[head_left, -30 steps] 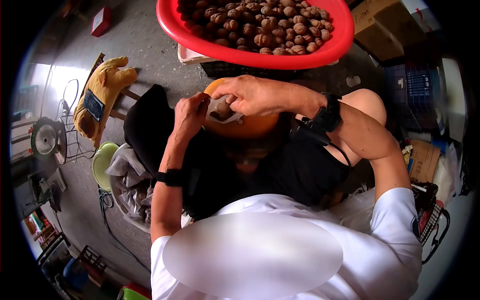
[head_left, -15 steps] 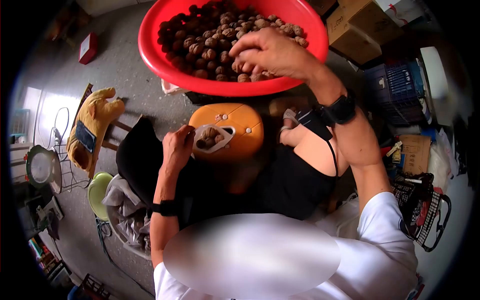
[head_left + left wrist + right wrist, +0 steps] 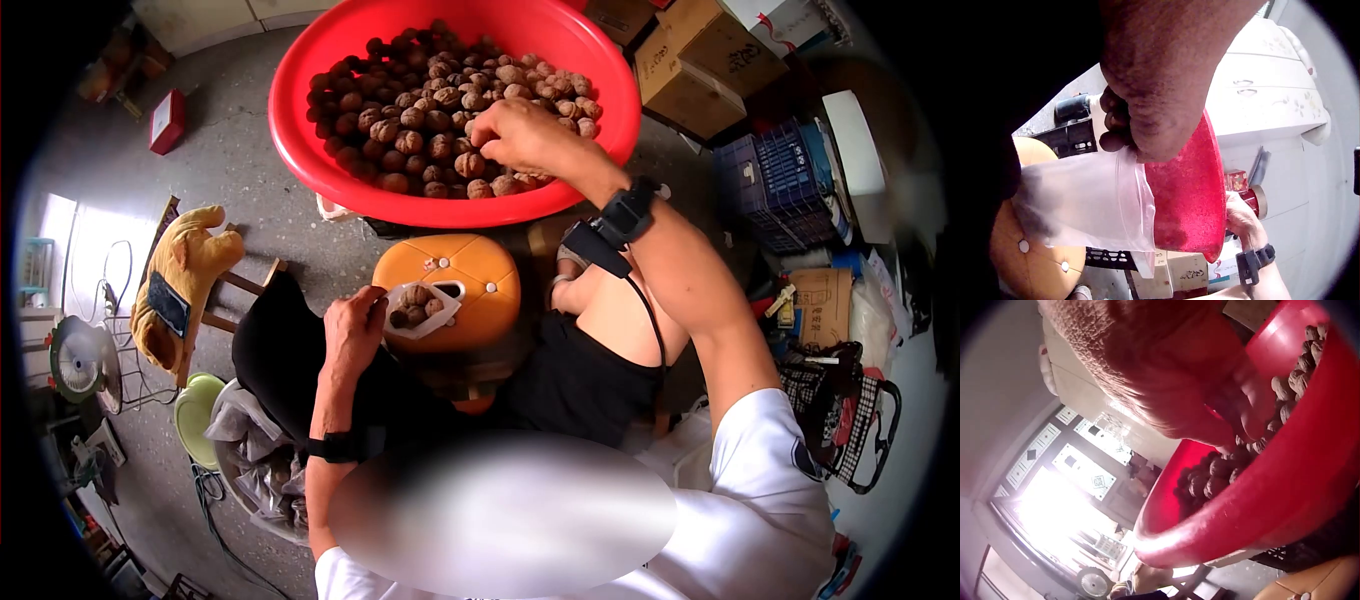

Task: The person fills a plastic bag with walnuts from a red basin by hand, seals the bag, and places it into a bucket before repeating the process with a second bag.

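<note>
A big red basin (image 3: 300,150) heaped with walnuts (image 3: 420,110) stands on the floor ahead of me. My right hand (image 3: 510,135) reaches into the near right of the heap, fingers curled down over some walnuts (image 3: 1254,447). My left hand (image 3: 355,325) pinches the rim of a small clear plastic bag (image 3: 422,305) and holds it open on top of an orange stool (image 3: 480,270). A few walnuts lie in the bag. In the left wrist view, the bag (image 3: 1085,200) hangs from my fingers in front of the basin's outer wall (image 3: 1188,187).
Cardboard boxes (image 3: 700,60) and a blue crate (image 3: 790,180) stand to the right of the basin. A yellow soft toy (image 3: 180,280) lies on a small wooden chair at the left, with a green bowl (image 3: 195,400) and a fan (image 3: 75,360) nearby. A checked bag (image 3: 850,410) sits at the right.
My right hand has left the bag on the stool and gone forward into the basin, where it now rests on the walnuts. The left hand still holds the bag.
</note>
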